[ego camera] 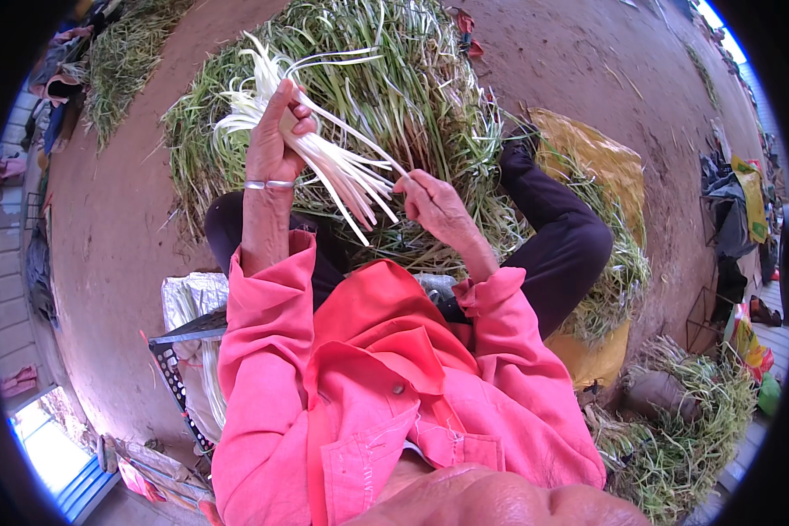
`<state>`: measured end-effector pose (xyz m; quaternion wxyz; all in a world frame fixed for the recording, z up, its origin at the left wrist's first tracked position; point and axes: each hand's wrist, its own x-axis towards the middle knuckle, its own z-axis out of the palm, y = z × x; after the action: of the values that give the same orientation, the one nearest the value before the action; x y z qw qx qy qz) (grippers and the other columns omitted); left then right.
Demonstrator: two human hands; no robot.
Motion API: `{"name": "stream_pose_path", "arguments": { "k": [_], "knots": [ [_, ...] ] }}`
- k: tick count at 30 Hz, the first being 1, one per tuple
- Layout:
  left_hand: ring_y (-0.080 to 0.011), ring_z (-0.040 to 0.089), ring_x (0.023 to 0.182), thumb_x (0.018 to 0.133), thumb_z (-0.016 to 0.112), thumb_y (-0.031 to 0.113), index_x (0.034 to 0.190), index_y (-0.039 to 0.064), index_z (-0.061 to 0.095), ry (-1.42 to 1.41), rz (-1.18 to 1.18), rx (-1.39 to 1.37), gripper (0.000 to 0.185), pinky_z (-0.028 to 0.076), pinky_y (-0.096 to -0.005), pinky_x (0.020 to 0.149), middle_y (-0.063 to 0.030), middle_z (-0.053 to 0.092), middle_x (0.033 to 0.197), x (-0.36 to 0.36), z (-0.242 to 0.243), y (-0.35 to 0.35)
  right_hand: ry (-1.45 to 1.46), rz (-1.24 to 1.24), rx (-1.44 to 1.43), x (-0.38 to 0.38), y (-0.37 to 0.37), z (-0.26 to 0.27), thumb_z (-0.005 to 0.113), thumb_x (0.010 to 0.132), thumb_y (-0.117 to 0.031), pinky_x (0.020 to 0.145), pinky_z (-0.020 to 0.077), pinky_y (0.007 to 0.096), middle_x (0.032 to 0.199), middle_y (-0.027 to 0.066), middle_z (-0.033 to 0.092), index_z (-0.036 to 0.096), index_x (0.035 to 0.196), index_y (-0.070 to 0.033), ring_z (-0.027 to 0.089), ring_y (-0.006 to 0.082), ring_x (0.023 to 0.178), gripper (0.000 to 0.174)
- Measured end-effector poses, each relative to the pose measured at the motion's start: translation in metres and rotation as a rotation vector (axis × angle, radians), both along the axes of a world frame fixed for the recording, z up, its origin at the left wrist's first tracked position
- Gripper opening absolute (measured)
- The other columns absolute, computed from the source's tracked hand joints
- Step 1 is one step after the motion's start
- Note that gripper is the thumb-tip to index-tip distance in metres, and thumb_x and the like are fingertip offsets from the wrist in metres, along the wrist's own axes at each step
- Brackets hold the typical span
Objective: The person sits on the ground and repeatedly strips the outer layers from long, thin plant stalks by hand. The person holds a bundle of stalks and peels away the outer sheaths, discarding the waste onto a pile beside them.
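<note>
My left hand (pixel 279 131), with a metal bangle at its wrist, is closed around a bundle of long pale stalks (pixel 345 174). Their thin white ends fan out above the fist and their thicker ends point down to the right. My right hand (pixel 430 197) pinches the end of one pale stalk (pixel 348 128), which slants up to the left hand. Behind and below both hands lies a large heap of green leafy stalks (pixel 401 85), between and beyond my legs.
Left of me, a dark perforated frame (pixel 171 368) stands beside a silvery sheet (pixel 174 302) with pale stalks. Yellow sheeting (pixel 592 148) lies under loose greens at the right. More heaps of greens lie at the lower right (pixel 684 447) and upper left (pixel 128 59).
</note>
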<state>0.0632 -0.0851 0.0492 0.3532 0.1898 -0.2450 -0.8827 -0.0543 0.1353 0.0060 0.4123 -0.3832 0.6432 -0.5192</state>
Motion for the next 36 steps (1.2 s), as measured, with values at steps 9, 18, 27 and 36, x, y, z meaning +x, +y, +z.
{"name": "stream_pose_path", "arguments": {
  "k": [9,18,27,36],
  "knots": [
    [-0.0166,0.058,0.074,0.081,0.066,0.012,0.115,0.003,0.047,0.030,0.025,-0.229,0.040,0.049,-0.0267,0.070,-0.0101,0.058,0.090,0.021,0.039,-0.007,0.265,-0.231,0.113,-0.017,-0.031,-0.057,0.056,0.084,-0.018,0.056,0.0451,0.0338,0.062,0.0150,0.059,0.059,0.080,0.001,0.058,0.0226,0.057,0.020],
    [-0.0137,0.056,0.075,0.084,0.056,-0.001,0.105,0.003,0.052,0.877,-0.159,0.130,0.022,0.050,-0.0286,0.068,-0.0035,0.052,0.088,0.090,0.102,-0.036,0.634,-0.296,0.380,-0.061,-0.096,-0.099,0.064,0.069,-0.024,0.075,0.0468,0.0443,0.086,0.0197,0.062,0.060,0.080,-0.003,0.059,0.0366,0.086,0.023],
    [-0.0066,0.049,0.052,0.078,0.069,0.010,0.110,-0.002,0.054,0.148,-0.162,0.369,0.038,0.042,-0.0197,0.045,0.0008,0.051,0.066,0.002,-0.014,0.000,-0.745,0.272,-0.344,-0.088,-0.018,0.010,0.066,0.077,-0.012,0.041,0.0285,0.0128,0.069,0.0014,0.060,0.061,0.098,-0.001,0.045,0.0001,0.049,0.024],
    [-0.0066,0.045,0.050,0.079,0.068,0.014,0.087,0.006,0.058,-0.390,-0.224,0.230,0.015,0.035,-0.0190,0.041,0.0007,0.051,0.067,-0.044,-0.054,0.057,-0.322,0.105,0.017,-0.052,-0.002,-0.002,0.068,0.077,-0.020,0.056,0.0391,0.0166,0.071,-0.0035,0.059,0.066,0.094,-0.003,0.053,0.0036,0.063,0.025]
  ]
}}
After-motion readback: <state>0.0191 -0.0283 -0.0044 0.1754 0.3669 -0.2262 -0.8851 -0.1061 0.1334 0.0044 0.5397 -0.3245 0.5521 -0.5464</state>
